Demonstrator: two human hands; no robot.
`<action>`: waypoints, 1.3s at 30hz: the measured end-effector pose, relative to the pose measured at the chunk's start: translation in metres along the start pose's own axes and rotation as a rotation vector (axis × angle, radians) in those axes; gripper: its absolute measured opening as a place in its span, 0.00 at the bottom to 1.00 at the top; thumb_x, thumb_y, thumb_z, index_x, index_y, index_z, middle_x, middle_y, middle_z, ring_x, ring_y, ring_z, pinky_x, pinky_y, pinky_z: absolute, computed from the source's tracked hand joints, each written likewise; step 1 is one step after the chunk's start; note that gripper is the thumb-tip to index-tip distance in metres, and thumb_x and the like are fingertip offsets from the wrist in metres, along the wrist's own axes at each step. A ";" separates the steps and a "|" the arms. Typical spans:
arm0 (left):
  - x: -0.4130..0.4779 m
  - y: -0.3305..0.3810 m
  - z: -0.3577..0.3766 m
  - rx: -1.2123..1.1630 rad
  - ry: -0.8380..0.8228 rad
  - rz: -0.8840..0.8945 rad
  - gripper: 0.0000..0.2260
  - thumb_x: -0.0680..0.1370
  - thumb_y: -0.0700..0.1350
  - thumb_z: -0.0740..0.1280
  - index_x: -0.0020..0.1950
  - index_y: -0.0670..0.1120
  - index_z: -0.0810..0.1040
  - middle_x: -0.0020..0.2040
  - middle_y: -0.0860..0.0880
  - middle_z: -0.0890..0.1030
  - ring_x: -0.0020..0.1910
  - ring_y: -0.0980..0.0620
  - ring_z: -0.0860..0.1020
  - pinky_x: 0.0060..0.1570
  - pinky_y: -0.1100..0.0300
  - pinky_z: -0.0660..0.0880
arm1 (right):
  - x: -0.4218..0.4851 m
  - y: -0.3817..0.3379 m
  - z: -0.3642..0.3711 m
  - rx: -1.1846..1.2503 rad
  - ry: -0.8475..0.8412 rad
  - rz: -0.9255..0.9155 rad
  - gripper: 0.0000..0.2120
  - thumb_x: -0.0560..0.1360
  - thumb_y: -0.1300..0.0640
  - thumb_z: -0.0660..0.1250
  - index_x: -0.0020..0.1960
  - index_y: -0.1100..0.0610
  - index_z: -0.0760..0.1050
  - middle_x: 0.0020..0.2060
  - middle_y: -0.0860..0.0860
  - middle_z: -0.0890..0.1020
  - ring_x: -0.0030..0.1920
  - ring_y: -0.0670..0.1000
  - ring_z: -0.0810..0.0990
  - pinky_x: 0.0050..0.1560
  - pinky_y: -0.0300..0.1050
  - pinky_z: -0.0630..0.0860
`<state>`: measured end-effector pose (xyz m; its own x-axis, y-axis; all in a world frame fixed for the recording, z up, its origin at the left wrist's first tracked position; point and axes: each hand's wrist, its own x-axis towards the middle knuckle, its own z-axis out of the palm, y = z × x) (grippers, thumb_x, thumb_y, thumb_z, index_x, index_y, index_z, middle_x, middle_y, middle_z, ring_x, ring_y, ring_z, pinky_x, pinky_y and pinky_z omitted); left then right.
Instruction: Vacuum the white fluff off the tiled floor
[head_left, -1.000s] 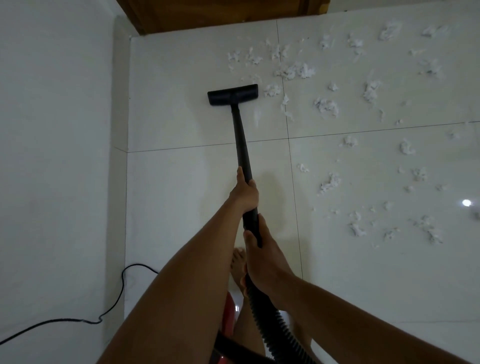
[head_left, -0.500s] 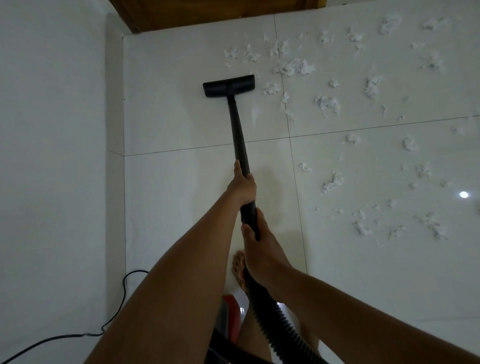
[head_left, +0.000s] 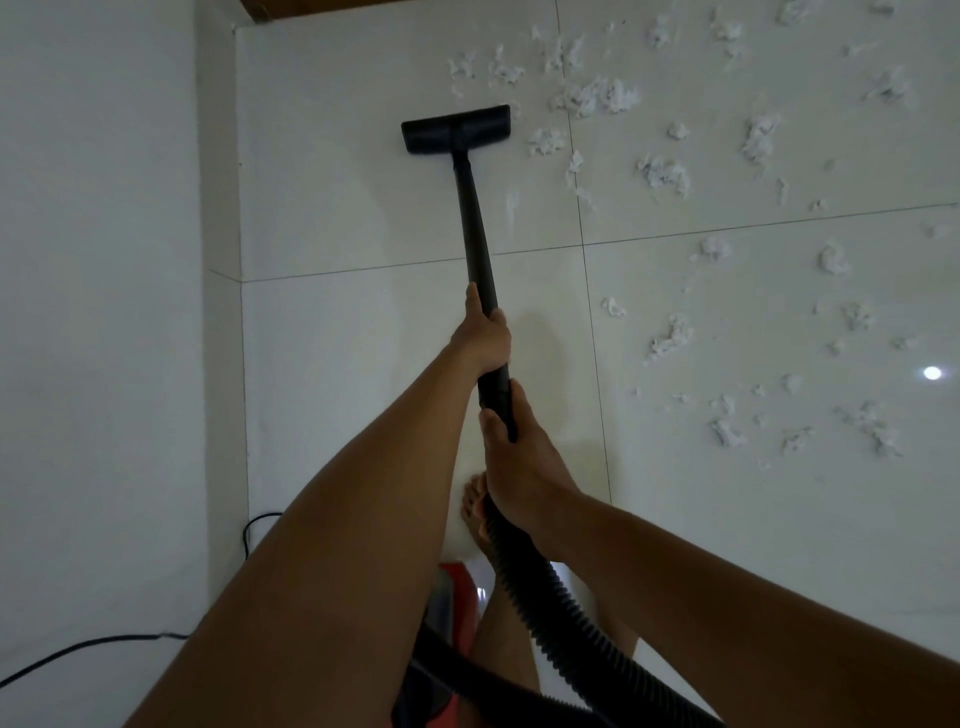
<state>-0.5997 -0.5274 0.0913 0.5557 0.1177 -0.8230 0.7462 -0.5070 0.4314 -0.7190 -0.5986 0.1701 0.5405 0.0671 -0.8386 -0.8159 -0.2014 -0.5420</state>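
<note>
A black vacuum wand (head_left: 475, 228) runs away from me to its flat floor head (head_left: 457, 129), which lies on the white tiled floor (head_left: 353, 208). My left hand (head_left: 483, 338) grips the wand farther up. Below it, my right hand (head_left: 511, 457) holds the wand's lower end where the ribbed black hose (head_left: 540, 597) joins. White fluff lies in clumps right of the head, the nearest (head_left: 545, 140) just beside it, a bigger clump (head_left: 597, 98) beyond. More fluff (head_left: 670, 332) is scattered over the right-hand tiles.
A white wall (head_left: 104, 312) runs along the left. The red vacuum body (head_left: 457, 597) sits under my arms, next to my bare foot (head_left: 475, 514). A black power cable (head_left: 78, 649) lies at the lower left. A wooden edge (head_left: 291, 8) closes the far end.
The floor head has slid a little away from me towards the far fluff, my arms stretching out with it. Both grips are unchanged.
</note>
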 end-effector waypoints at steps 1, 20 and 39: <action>-0.001 0.000 0.001 -0.003 0.002 0.002 0.27 0.87 0.52 0.50 0.82 0.60 0.38 0.65 0.40 0.77 0.57 0.41 0.81 0.62 0.44 0.77 | -0.002 0.000 -0.001 0.003 -0.001 0.001 0.24 0.86 0.46 0.52 0.79 0.33 0.51 0.40 0.54 0.77 0.23 0.44 0.73 0.19 0.32 0.70; -0.017 0.000 0.007 -0.072 -0.026 -0.001 0.28 0.86 0.51 0.51 0.82 0.59 0.39 0.64 0.38 0.77 0.58 0.40 0.81 0.62 0.44 0.78 | -0.022 0.005 -0.007 0.039 -0.022 -0.016 0.24 0.86 0.48 0.53 0.78 0.31 0.51 0.39 0.54 0.76 0.27 0.47 0.76 0.23 0.35 0.73; 0.006 -0.015 0.022 -0.125 0.095 0.098 0.28 0.86 0.50 0.53 0.83 0.57 0.44 0.69 0.44 0.75 0.44 0.51 0.79 0.41 0.57 0.79 | 0.005 0.027 -0.003 0.040 0.004 -0.039 0.26 0.86 0.46 0.55 0.78 0.29 0.49 0.33 0.54 0.78 0.24 0.46 0.76 0.26 0.39 0.77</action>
<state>-0.6156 -0.5384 0.0718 0.6558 0.1557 -0.7387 0.7232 -0.4103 0.5556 -0.7380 -0.6064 0.1509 0.5729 0.0705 -0.8166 -0.8016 -0.1598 -0.5761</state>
